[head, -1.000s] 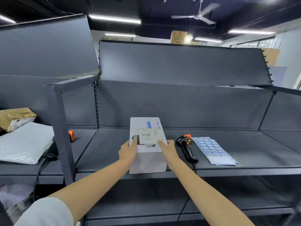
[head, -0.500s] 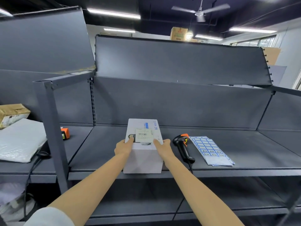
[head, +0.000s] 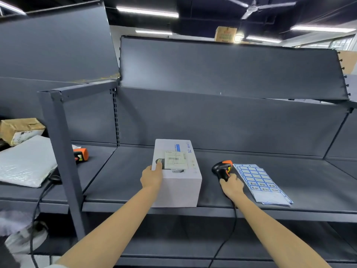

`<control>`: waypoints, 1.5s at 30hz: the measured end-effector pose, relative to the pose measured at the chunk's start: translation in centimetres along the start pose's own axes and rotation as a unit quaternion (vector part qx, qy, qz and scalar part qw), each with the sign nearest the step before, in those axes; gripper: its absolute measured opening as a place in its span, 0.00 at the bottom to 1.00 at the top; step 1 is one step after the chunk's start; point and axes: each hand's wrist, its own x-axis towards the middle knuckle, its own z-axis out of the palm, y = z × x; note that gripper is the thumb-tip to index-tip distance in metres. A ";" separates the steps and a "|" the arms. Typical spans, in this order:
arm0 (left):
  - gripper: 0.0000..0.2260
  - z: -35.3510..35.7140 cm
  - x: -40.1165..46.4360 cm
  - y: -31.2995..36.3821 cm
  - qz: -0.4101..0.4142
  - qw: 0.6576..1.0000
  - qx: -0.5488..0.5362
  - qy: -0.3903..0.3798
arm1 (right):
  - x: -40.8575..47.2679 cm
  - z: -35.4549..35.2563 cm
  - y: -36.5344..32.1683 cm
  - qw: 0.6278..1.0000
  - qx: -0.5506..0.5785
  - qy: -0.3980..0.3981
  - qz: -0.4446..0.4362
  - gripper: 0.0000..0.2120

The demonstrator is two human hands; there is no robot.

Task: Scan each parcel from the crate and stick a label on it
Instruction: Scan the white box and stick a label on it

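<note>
two hands on the shelf (head: 119,176): left hand (head: 151,177) rests on white parcel (head: 176,182), thumb on top; right hand (head: 231,187), at parcel's 3 o'clock, apparently curled round scanner (head: 222,170) handle beside label sheet (head: 260,183)

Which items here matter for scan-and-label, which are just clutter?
In use:
white box, steadied by left hand
barcode scanner, gripped by right hand
label sheets

Lying about:
second scanner
grey mailer bag
brown parcel

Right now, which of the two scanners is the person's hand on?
The black-and-orange scanner beside the label sheet; the right hand grips its handle. The other scanner lies untouched behind the shelf post.
</note>
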 end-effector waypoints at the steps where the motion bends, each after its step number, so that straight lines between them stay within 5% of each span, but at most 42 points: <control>1: 0.12 0.1 0.0 0.0 0.000 1.000 -0.004 0.004 | 0.3 0.5 0.5 1.000 -0.017 -0.003 0.005 0.25; 5: 0.12 0.2 0.1 -0.2 0.003 1.000 -0.003 0.011 | 1.0 1.8 1.1 0.997 -0.051 -0.019 0.050 0.31; 10: 0.12 0.2 0.2 -0.1 0.005 1.000 -0.008 0.011 | 1.2 1.5 0.0 0.991 -0.125 0.047 0.025 0.22; 13: 0.12 0.2 0.3 -0.2 0.009 1.000 0.000 0.011 | 1.2 -0.2 -2.7 0.994 0.086 0.029 0.055 0.24; 16: 0.15 0.4 0.3 -0.2 0.012 1.000 0.007 0.015 | 0.6 -3.7 -6.5 0.924 0.374 -0.022 0.077 0.22; 21: 0.19 1.2 0.3 0.1 -0.002 1.000 0.000 0.025 | -1.7 -8.6 -11.3 0.832 0.524 -0.183 0.014 0.07; 27: 0.20 1.4 0.4 0.0 -0.004 1.000 0.002 0.022 | -4.6 -7.8 -13.7 0.798 0.498 -0.339 0.029 0.13; 45: 0.20 1.2 0.2 0.1 -0.008 1.000 -0.009 0.014 | -5.1 -6.2 -14.3 0.816 0.457 -0.349 0.060 0.14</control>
